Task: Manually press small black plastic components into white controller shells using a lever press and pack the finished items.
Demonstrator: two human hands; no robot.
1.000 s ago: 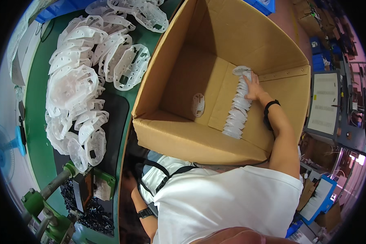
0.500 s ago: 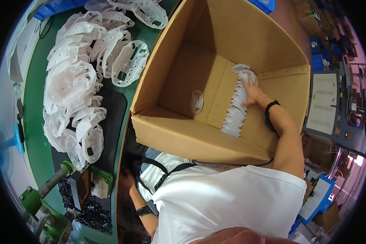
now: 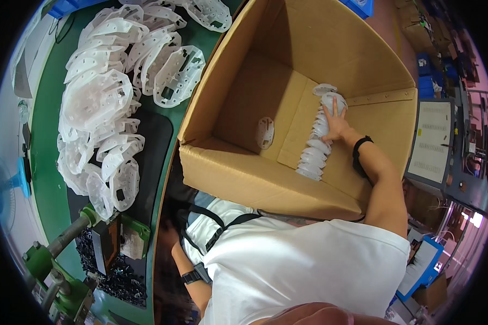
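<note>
Inside a large cardboard box [image 3: 265, 189], a row of thin, white, translucent plastic plates [image 3: 312, 158] stands stacked face to face. My right hand [image 3: 337, 125] lies over the row's far part with its fingers spread, touching the plates and gripping none. Beyond its fingertips, another of these plates [image 3: 324, 89] sits at the row's far end. A single oval plate [image 3: 265, 133] with holes rests apart, to the left in the box. My left hand [image 3: 169, 236] hangs low beside the table edge, dark and blurred; its fingers cannot be made out.
On the green table [image 3: 44, 157] to the left lies a big heap of similar white plates [image 3: 95, 100]. A green hand press [image 3: 65, 254] stands at the near left, with black scraps [image 3: 119, 287] beside it. A grey cabinet [image 3: 431, 143] is right of the box.
The view has shifted slightly. My right hand stays on the row, its fingers now more spread and pressed over the plates near the far end. My left hand remains low by the table.
</note>
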